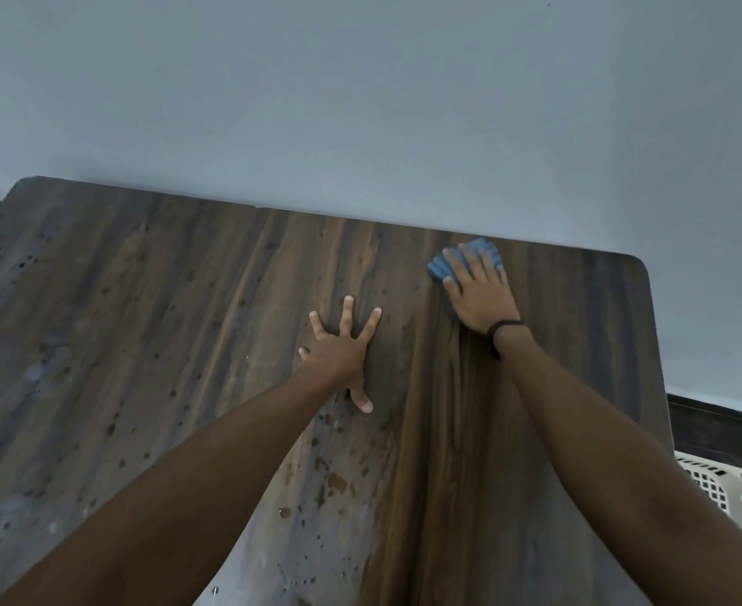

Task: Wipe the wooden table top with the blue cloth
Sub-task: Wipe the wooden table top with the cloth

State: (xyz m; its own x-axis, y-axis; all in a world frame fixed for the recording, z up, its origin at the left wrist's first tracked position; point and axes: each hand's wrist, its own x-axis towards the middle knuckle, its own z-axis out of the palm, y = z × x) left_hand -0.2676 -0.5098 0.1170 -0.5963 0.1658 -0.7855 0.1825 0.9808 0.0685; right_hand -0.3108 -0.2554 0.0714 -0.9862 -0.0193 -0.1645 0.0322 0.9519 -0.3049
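Wooden table top [141,321], dark and streaky, fills most of the head view and runs up against a plain grey wall [360,102]. The blue cloth [441,266] lies near the far right corner of the table, close to the wall edge. My right hand [478,295] presses flat on it with the fingers straight, not curled round it. A dark band [502,328] circles that wrist. My left hand [338,352] rests on bare wood near the middle, fingers spread wide and holding nothing, well apart from the cloth.

Brownish spots [336,481] dot the wood on the near side of my left hand, with smaller dark specks scattered over the left half. Beyond the table's right edge stands a white latticed basket [715,483] on a dark floor [719,426].

My hand covers most of the cloth; only its far and left edges show. Both forearms hide strips of the near table, the frame cuts off its near edge, and the basket is partly out of view.
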